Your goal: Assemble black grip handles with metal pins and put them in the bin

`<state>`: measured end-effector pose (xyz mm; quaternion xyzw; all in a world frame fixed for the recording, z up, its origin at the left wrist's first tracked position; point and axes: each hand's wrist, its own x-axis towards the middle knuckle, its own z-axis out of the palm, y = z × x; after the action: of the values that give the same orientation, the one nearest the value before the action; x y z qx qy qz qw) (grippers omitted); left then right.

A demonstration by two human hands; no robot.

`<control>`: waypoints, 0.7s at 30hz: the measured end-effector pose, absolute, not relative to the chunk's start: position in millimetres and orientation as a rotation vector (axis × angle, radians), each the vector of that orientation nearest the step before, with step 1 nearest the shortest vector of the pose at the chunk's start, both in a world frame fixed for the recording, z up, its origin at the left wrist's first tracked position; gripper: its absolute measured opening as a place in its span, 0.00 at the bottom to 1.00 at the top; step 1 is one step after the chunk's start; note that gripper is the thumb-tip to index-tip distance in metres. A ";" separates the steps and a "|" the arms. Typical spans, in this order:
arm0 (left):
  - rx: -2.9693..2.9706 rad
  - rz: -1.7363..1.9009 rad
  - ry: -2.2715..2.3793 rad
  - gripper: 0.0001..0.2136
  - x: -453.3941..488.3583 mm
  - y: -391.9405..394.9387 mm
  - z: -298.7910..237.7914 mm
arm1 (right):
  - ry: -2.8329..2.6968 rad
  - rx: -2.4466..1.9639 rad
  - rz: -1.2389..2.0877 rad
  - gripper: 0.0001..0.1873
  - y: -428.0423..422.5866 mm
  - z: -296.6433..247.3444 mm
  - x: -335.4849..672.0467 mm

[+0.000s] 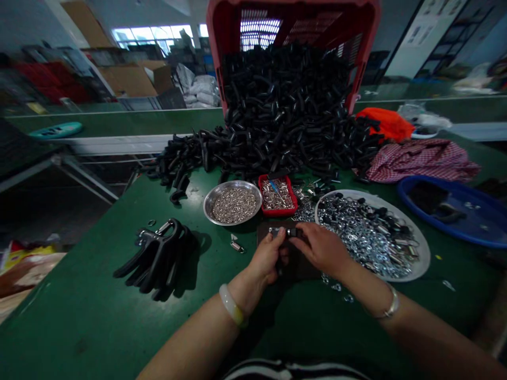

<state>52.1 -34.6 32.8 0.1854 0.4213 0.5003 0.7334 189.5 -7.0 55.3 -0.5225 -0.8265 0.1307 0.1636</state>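
My left hand [267, 256] and my right hand [320, 250] meet over a dark pad [301, 269] on the green workbench [79, 316]. Between their fingertips is a small black-and-metal part [283, 232], mostly hidden by my fingers. Just right of my right hand lies a white plate [420, 258] heaped with metal rings and small black pieces. Several loose rings sit on the bench below it. To the left are a small metal spring piece [237, 247] and a stack of black plastic handles with metal fittings [158, 258].
A huge heap of black plastic pieces [285, 116] spills from a tipped red crate [293, 26] at the back. A steel bowl [233, 203] and a red tray [277, 196] hold small metal parts. A blue tray [447, 211] and checked cloth [420, 161] lie to the right.
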 end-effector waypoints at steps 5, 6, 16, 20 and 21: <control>0.480 1.102 0.998 0.21 52.8 -36.3 34.5 | -2.389 -1.528 0.712 0.35 -6.8 51.4 189.8; 0.472 1.090 1.000 0.21 52.2 -36.6 35.3 | -2.382 -1.518 0.656 0.34 -7.0 51.6 190.0; 0.441 0.996 0.999 0.22 47.2 -38.1 37.3 | -2.372 -1.526 0.411 0.33 -14.3 51.9 188.9; 0.502 0.972 1.010 0.21 44.8 -38.9 35.1 | -2.376 -1.627 0.884 0.40 -15.5 54.4 188.3; 0.506 0.969 1.016 0.20 44.4 -39.2 34.5 | -2.360 -1.631 0.935 0.39 -15.8 54.3 188.4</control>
<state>44.4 -39.2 34.5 0.2300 0.4622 0.4410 0.7342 188.4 -15.8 54.3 -0.5395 -0.7806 0.3094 0.0622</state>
